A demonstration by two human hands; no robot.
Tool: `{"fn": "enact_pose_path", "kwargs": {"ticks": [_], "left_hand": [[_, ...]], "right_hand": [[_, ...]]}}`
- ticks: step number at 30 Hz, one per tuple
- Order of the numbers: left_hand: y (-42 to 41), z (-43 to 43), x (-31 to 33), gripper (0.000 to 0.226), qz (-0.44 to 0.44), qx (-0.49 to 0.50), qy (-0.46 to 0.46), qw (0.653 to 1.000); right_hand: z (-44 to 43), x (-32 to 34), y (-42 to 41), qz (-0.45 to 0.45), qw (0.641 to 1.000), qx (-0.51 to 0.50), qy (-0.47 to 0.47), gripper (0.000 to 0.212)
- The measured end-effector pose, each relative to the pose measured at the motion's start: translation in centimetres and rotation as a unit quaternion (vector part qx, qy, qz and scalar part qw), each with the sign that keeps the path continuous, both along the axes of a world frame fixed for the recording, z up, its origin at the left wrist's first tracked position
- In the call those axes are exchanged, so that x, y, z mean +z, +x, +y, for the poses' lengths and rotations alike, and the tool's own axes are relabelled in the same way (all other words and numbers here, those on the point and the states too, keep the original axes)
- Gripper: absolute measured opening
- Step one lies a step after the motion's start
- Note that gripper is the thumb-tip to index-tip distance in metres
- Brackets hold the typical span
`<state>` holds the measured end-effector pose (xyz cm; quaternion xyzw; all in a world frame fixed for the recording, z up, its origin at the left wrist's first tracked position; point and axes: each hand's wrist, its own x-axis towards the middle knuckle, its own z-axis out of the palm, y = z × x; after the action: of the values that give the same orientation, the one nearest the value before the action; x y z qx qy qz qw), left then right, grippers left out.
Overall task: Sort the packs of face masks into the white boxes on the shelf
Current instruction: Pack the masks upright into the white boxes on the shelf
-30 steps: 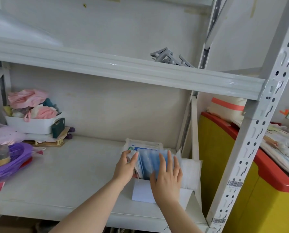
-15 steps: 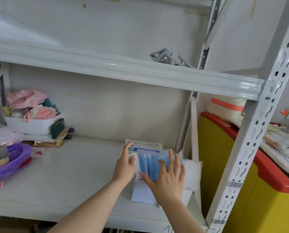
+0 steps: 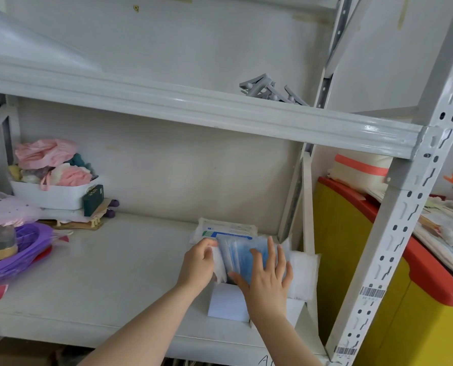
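The packs of face masks (image 3: 242, 256) stand on edge in the white box (image 3: 226, 303) at the right end of the shelf (image 3: 114, 273). My left hand (image 3: 197, 265) curls its fingers round their left side. My right hand (image 3: 266, 281) presses flat, fingers straight and spread. They look light, soft and slippery, so I would squeeze both sides. The blue label (image 3: 228, 235) behind is too blurry to read.

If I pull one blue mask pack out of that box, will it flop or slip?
Probably floppy: the packs fan unevenly under the right hand. Likely slippery, since their clear wrap looks glossy. Probably light, being thin.
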<state>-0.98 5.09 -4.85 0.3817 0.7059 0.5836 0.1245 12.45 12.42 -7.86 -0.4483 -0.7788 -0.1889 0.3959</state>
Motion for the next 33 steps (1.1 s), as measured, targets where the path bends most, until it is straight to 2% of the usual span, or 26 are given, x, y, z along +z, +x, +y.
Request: {"fn": "enact_pose_path", "kwargs": {"ticks": [1,4,6,10,13,16,19,23,24,26,27,28,29,30,32,33], "left_hand": [[0.2,-0.2,0.2,0.014,-0.016,-0.007,0.007,1.0],[0.7,0.0,0.5,0.04,0.0,-0.003,0.015,1.0],[1.0,0.4,0.5,0.04,0.02,0.01,0.014,1.0],[0.9,0.7,0.1,0.02,-0.01,0.037,0.004,0.999],[0.6,0.7,-0.3,0.002,-0.04,0.063,-0.002,0.997],[0.2,0.7,-0.5,0.012,-0.074,0.069,0.0,0.995],[0.1,0.6,-0.5,0.011,-0.092,0.06,0.006,0.994],[0.0,0.7,-0.7,0.022,-0.098,0.054,0.013,0.994],[0.0,0.6,-0.7,0.022,-0.102,0.053,0.015,0.993],[0.1,0.6,-0.6,0.024,-0.104,0.055,0.016,0.993],[0.1,0.7,-0.6,0.024,-0.105,0.055,0.017,0.993],[0.1,0.7,-0.6,0.025,-0.104,0.056,0.019,0.993],[0.1,0.7,-0.5,0.026,-0.101,0.059,0.017,0.993],[0.1,0.6,-0.5,0.028,-0.093,0.063,0.015,0.994],[0.0,0.6,-0.6,0.031,-0.086,0.066,0.016,0.994],[-0.1,0.5,-0.6,0.032,-0.085,0.066,0.015,0.994]], "right_hand": [[0.1,0.0,0.1,-0.004,1.0,-0.002,-0.004,0.069],[0.2,-0.3,0.2,-0.013,1.0,-0.002,-0.009,0.079],[0.2,-0.4,0.2,-0.008,1.0,-0.002,-0.006,0.081],[0.7,-1.0,0.3,0.002,1.0,0.002,0.009,0.059],[0.8,-1.1,0.4,-0.006,1.0,0.015,-0.006,0.063],[0.7,-1.1,0.5,-0.018,1.0,0.013,-0.018,0.055],[0.7,-1.0,0.8,0.0,1.0,0.006,-0.02,0.036],[0.5,-0.7,1.0,0.003,0.999,0.02,-0.04,0.06],[0.5,-0.8,1.0,0.0,0.999,0.017,-0.028,0.061],[0.4,-0.9,1.0,-0.017,1.0,0.018,0.0,0.044],[0.3,-0.7,0.9,-0.021,1.0,0.007,-0.007,0.061],[0.3,-0.8,0.8,-0.032,0.999,0.002,-0.016,0.089],[0.4,-0.8,0.9,-0.042,0.998,0.007,-0.035,0.102],[0.3,-0.6,0.9,-0.062,0.998,0.017,-0.028,0.098],[0.4,-0.4,1.2,-0.08,0.996,0.028,0.013,0.072],[0.6,-0.1,1.2,-0.086,0.996,0.029,0.013,0.072]]}}
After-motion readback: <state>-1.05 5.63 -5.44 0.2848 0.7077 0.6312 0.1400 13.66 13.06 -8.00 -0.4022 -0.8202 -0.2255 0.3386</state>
